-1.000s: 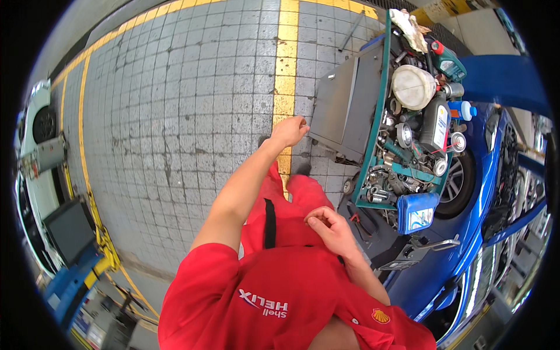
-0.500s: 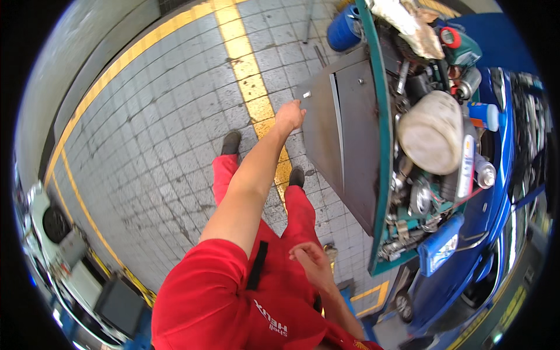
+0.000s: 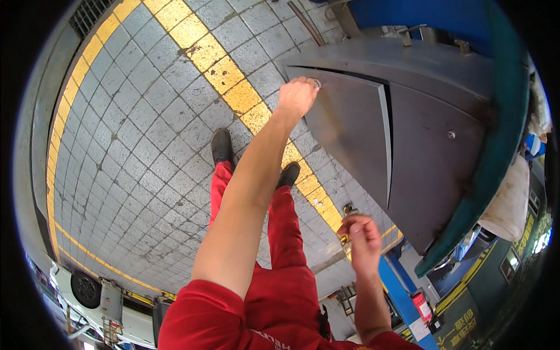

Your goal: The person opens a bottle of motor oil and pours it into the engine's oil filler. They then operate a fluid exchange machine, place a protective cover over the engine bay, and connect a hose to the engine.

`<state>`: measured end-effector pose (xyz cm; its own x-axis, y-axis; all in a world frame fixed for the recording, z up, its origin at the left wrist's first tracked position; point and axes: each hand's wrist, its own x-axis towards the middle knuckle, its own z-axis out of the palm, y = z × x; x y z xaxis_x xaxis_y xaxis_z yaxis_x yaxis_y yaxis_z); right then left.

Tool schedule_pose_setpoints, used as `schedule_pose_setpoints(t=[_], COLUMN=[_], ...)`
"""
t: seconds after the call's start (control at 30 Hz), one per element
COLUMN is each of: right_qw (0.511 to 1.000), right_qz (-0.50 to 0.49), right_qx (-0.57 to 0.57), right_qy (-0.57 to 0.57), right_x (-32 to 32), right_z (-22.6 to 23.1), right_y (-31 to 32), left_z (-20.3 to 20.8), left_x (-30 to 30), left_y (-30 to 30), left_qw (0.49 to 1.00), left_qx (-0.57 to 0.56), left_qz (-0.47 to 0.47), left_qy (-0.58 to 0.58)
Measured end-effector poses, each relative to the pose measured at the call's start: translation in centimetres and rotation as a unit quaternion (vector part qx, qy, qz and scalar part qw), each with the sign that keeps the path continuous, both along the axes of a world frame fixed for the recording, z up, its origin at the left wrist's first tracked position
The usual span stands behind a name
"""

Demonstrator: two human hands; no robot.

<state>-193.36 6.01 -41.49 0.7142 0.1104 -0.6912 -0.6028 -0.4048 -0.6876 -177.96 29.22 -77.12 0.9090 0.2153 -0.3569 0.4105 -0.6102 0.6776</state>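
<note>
My left hand (image 3: 298,96) reaches forward to the upper left corner of a grey metal cabinet door (image 3: 350,122). Its fingers curl onto a small pale handle (image 3: 315,83) there. A dark gap runs along the top and right side of this door, which stands slightly ajar. Beside it sits a second grey door (image 3: 431,157) with a round lock (image 3: 451,135). Low on the right, my right hand (image 3: 363,242) is raised with curled fingers. Small brass-coloured and dark bits show beside its fingertips; whether the hand holds them I cannot tell.
The cabinet's teal top edge (image 3: 496,192) juts out on the right, with a whitish container (image 3: 507,201) beyond it. A yellow line (image 3: 245,96) crosses the grey tiled floor (image 3: 151,151). A fire extinguisher (image 3: 421,304) stands lower right; a white car (image 3: 64,286) is lower left.
The view has shifted closer to the cabinet front, and most of the clutter on top has left the picture. My left hand now grips the door handle. My right hand has risen away from my body.
</note>
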Motion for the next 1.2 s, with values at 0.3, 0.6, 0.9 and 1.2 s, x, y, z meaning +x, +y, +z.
schedule_pose_setpoints(t=[0.3,0.6,0.9,1.2], right_qw=[0.991,0.902,0.818,0.906], right_qz=[0.012,0.329,0.005,-0.218], right_qx=[-0.06,-0.27,-0.533,-0.046], right_qy=[-0.121,0.081,-0.217,-0.36], right_x=[7.3,11.5,24.6,41.2], right_z=[-3.3,-25.7,-51.8,-58.8], right_y=[4.3,4.2,-7.1,-14.6], left_z=[-1.2,0.3,1.4,1.5], left_x=[-22.9,-41.1,-45.7,-46.8], left_y=[-2.1,-13.6,-19.5,-19.7], left_qw=[0.975,0.823,0.639,0.656], left_qx=[-0.085,-0.365,-0.518,-0.524], left_qz=[0.202,0.409,0.533,0.498], left_qy=[-0.046,0.148,0.196,0.216])
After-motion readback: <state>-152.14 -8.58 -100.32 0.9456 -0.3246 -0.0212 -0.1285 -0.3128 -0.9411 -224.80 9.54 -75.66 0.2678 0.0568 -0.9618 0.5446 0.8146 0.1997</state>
